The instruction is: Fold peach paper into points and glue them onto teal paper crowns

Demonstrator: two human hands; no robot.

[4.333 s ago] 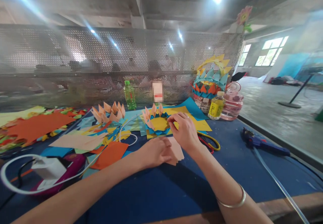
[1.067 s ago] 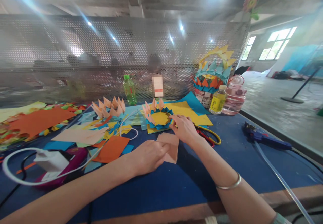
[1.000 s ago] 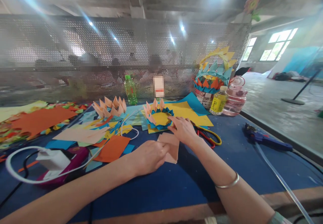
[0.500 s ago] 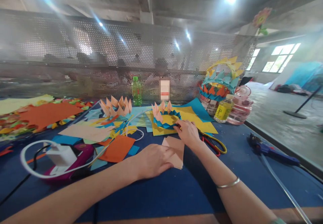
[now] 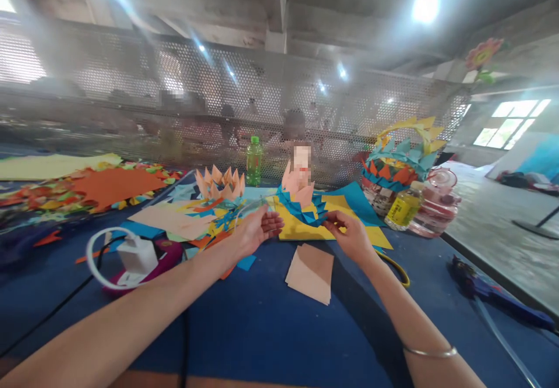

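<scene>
A blue folded-paper ring with pink paper points, a paper crown, is tilted up above the yellow sheets. My right hand pinches its right edge between thumb and fingers. To the left of the crown, my left hand is open, palm turned toward it and fingers stretched out; it appears not to touch the ring. In front of both hands lies a small stack of pinkish paper squares on the dark blue tabletop. Another peach-coloured paper crown sits further back on the left.
Paper scraps and an orange sheet cover the left side. A magenta power strip bears a white charger. A green bottle stands behind. At right are stacked crowns, a yellow-labelled bottle, a pink jug and a glue gun.
My left hand has left the paper squares and moved up and forward, opening beside the crown. My right hand has lifted and tilted the crown. The camera view has shifted left.
</scene>
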